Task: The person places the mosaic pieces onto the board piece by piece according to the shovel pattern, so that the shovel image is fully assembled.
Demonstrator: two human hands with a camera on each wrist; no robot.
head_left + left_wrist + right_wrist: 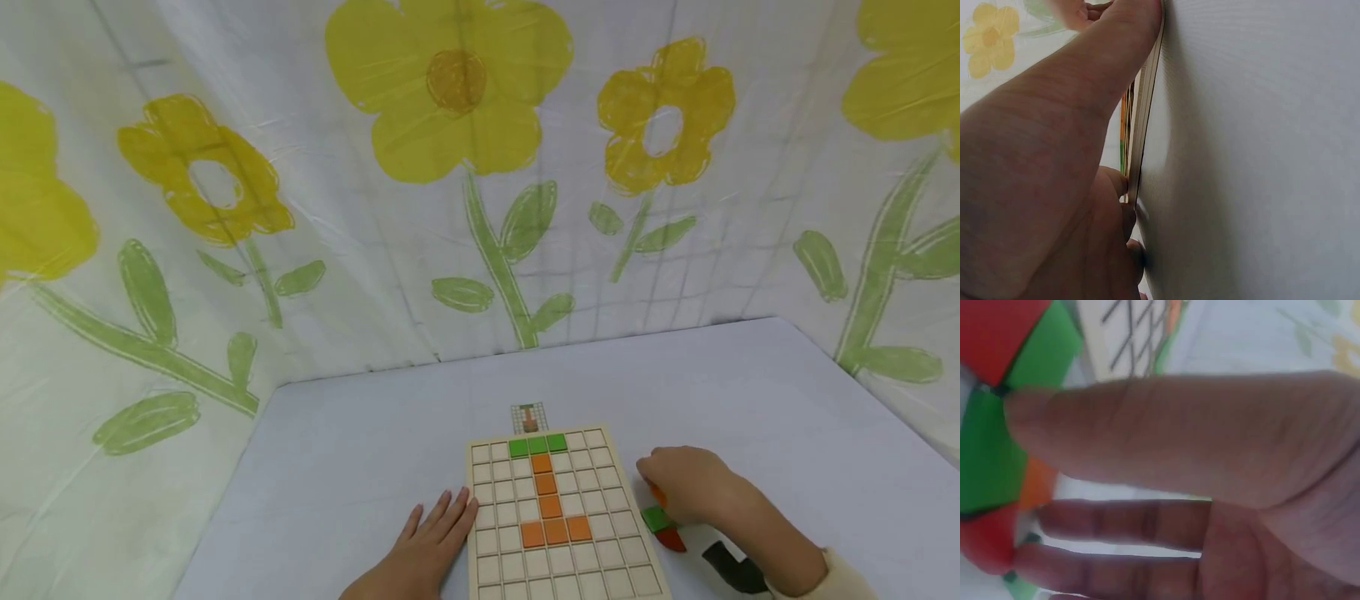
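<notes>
1. Board (498,568), pale wooden grid, lies flat on the worktop (352,454), between its left and right edges and well short of its far edge. Its near edge runs out of the head view.
2. Green tiles (537,445): three side by side, middle of the board's far row.
3. Orange tiles (551,506): three in a line down the middle column from there, then three across the next row. Together they read as an I shape.
4. Left hand (429,542): fingers straight and slightly spread, fingertips touching the board's left edge.
5. Right hand (686,482): beside the board's right edge, reaching down over loose pieces. Right wrist view shows thumb and two fingers nearly straight, tips at the pieces; can't tell if anything is pinched.
6. Loose pieces near that hand: orange piece (658,495) partly under it, green piece (655,519) close to the board's right edge, red piece (671,538) next to the green one.
7. Dark object (727,567) by the right forearm, partly hidden, can't identify.
8. Small pattern card (529,418) just beyond the board's far edge, gridded.
9. Curtain (360,250) with yellow flowers, behind the worktop's far edge.
</notes>
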